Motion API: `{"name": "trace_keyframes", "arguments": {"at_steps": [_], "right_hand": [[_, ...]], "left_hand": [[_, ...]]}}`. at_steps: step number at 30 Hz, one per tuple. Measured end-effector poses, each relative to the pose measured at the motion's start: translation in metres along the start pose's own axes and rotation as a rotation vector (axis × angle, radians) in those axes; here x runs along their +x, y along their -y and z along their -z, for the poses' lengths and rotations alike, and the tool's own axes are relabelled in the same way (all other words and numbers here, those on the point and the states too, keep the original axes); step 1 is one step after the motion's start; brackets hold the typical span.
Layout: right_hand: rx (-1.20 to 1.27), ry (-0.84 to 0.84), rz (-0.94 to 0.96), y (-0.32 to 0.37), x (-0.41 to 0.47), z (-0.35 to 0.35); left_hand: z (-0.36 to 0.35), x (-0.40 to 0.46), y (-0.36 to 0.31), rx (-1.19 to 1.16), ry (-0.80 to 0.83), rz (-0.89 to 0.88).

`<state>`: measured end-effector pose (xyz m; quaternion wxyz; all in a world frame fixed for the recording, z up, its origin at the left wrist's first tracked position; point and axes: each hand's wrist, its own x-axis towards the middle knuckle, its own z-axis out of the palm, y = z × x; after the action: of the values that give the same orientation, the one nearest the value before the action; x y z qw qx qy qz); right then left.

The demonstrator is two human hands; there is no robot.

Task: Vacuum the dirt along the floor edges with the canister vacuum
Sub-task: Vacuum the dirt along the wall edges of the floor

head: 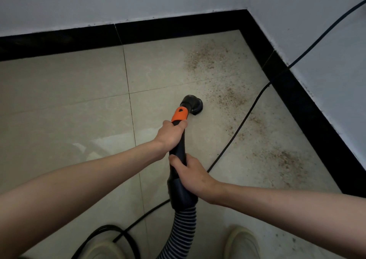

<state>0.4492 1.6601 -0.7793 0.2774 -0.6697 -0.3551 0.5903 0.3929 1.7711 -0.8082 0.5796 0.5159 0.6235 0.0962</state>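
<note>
Ribbed hose (181,233): soft, likely drags, trails down between shoes (242,243). Rigid wand handle (178,151): light, stiff; best held along its black grip. Left hand (170,135) wraps it below the orange collar (179,115), right hand (195,174) curled lower. Round brush nozzle (193,104) on tile, just beside dirt (227,96) along baseboard (309,108). Canister, probably behind, unseen; contents unknown.

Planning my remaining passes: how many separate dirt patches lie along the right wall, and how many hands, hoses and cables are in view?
Dirt patches: 3, corner patch, middle patch, near patch
Hands on the wand: 2, left hand, right hand
Hoses: 1, ribbed hose
Cables: 1, black cable
Total: 7
</note>
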Motion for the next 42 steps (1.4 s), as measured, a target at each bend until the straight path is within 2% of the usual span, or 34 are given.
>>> {"name": "trace_keyframes", "arguments": {"at_steps": [5,10,14,18,21,25,30,33,38,42], "right_hand": [[0.0,0.012,0.015,0.014,0.028,0.002],[0.033,0.011,0.019,0.032,0.064,0.015],[0.248,0.035,-0.076,0.026,0.077,0.028],[0.505,0.225,-0.219,0.01,0.075,0.03],[0.576,0.281,-0.17,0.007,0.079,0.034],[0.598,0.213,-0.107,0.003,0.087,0.035],[0.491,-0.07,-0.025,0.011,0.099,0.026],[0.44,-0.169,0.038,0.025,0.11,0.03],[0.28,-0.203,0.098,0.037,0.121,0.053],[0.167,-0.195,0.138,0.058,0.134,0.071]], "left_hand": [[0.015,0.023,-0.011,0.03,-0.073,-0.019],[0.026,0.048,-0.037,-0.049,-0.148,-0.036],[0.024,0.064,-0.049,-0.095,-0.147,-0.044],[0.024,0.081,-0.051,-0.129,-0.147,-0.023],[0.027,0.094,-0.059,-0.165,-0.15,-0.015],[0.035,0.113,-0.072,-0.206,-0.177,-0.025],[0.041,0.13,-0.089,-0.284,-0.182,-0.033],[0.045,0.137,-0.099,-0.359,-0.156,-0.038],[0.046,0.139,-0.099,-0.428,-0.04,-0.031],[0.045,0.138,-0.108,-0.578,0.009,0.08]]}}
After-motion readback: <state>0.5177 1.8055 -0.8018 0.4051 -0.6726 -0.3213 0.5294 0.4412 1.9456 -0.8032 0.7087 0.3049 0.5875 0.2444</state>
